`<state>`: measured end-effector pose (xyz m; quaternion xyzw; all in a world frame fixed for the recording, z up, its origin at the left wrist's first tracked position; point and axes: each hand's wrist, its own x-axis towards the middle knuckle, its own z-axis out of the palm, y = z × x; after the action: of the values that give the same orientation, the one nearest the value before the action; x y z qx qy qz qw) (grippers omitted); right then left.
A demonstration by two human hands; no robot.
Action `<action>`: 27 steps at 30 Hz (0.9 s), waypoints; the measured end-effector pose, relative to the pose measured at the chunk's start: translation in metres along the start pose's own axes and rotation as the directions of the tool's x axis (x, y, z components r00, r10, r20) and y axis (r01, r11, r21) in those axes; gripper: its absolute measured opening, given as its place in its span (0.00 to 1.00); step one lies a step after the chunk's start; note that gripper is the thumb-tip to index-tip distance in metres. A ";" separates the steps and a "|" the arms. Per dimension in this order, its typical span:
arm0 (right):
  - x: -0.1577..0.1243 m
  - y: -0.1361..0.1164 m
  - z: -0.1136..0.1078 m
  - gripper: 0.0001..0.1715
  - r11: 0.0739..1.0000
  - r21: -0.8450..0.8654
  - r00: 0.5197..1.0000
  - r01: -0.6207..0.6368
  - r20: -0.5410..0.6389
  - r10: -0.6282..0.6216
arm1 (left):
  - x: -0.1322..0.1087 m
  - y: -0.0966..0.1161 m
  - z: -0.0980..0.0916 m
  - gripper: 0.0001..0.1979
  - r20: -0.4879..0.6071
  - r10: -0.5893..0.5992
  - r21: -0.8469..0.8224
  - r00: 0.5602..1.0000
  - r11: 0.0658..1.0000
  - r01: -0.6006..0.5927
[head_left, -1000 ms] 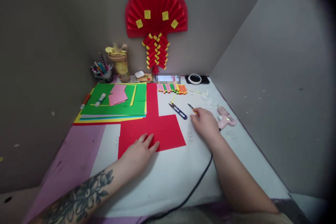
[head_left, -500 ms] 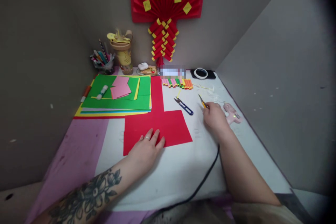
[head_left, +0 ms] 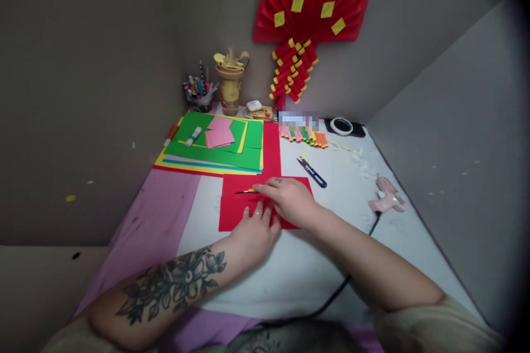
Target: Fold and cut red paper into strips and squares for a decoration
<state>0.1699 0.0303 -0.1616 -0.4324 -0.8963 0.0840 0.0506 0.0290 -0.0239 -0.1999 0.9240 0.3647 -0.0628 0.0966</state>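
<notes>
A red paper sheet (head_left: pixel 232 218) lies on the white table top, its near part under my hands. My left hand (head_left: pixel 256 231) presses on it with fingers spread and holds nothing. Just above those fingers, my right hand (head_left: pixel 292 198) grips a small craft knife (head_left: pixel 249 191) with a yellow handle. The knife's thin dark tip points left over the red paper; whether it touches the paper I cannot tell. Another red strip (head_left: pixel 272 149) runs away from me behind the sheet. Right of it lie blue thread snips (head_left: pixel 312 172), apart from both hands.
At the left is a stack of coloured paper (head_left: pixel 207 157) with a glue stick (head_left: pixel 193 137) and pink pieces (head_left: pixel 219 132). Small paper rolls (head_left: pixel 304 137) and a tape roll (head_left: pixel 342 126) lie behind. A pink glue gun (head_left: pixel 387 197) with a black cord stands right. A red fan (head_left: pixel 310 5) hangs on the wall.
My right hand has moved left with the craft knife, from the table's right side to over the red paper. My left hand stays on the paper. The whole view has shifted and tilted.
</notes>
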 end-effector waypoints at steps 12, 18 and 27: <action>0.025 -0.024 0.015 0.21 0.996 -0.082 0.992 0.026 0.126 -0.016 | -0.002 0.003 -0.001 0.21 -0.004 -0.035 -0.127 0.999 0.991 0.034; 0.025 -0.013 0.013 0.22 0.691 0.702 0.938 -0.170 -0.099 0.332 | -0.003 0.003 0.007 0.21 -0.069 -0.033 -0.052 0.997 0.998 0.029; 0.005 0.043 0.002 0.18 0.162 0.987 0.770 -0.011 -0.095 0.631 | -0.002 0.003 0.006 0.21 -0.053 -0.036 -0.014 0.998 0.999 0.035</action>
<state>0.1994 0.0604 -0.1714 -0.5014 -0.4833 0.5059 0.5090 0.0291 -0.0283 -0.2051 0.9181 0.3838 -0.0373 0.0916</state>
